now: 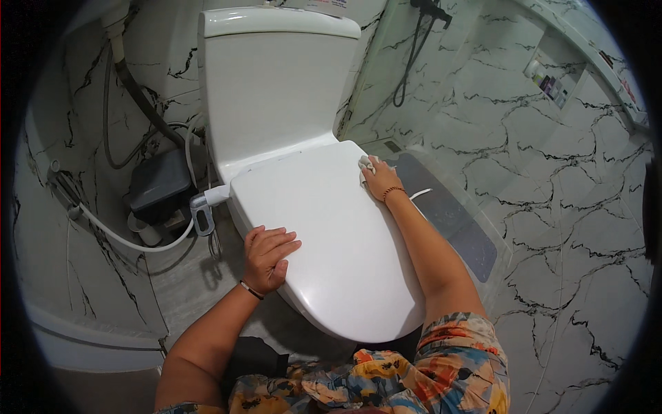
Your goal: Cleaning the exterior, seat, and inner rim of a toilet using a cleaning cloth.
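Observation:
A white toilet lid (331,234) lies closed in front of me, below the white tank (276,90). My left hand (267,259) rests on the lid's left edge, its fingers stretched out over the surface and holding nothing. At the lid's far right edge, my right hand (380,178) grips a crumpled pale cloth (365,165) and presses it against the rim. Part of the cloth is hidden under the fingers. A grey and white bidet control handle (203,212) sticks out at the left of the seat.
Left of the toilet stand a dark grey bin (160,183) and a white hose (131,243) curving from a wall-mounted sprayer. A grey mat (441,207) lies on the right. Beyond it, a glass panel and marbled wall (552,228) bound the space; bottles (549,86) fill a niche.

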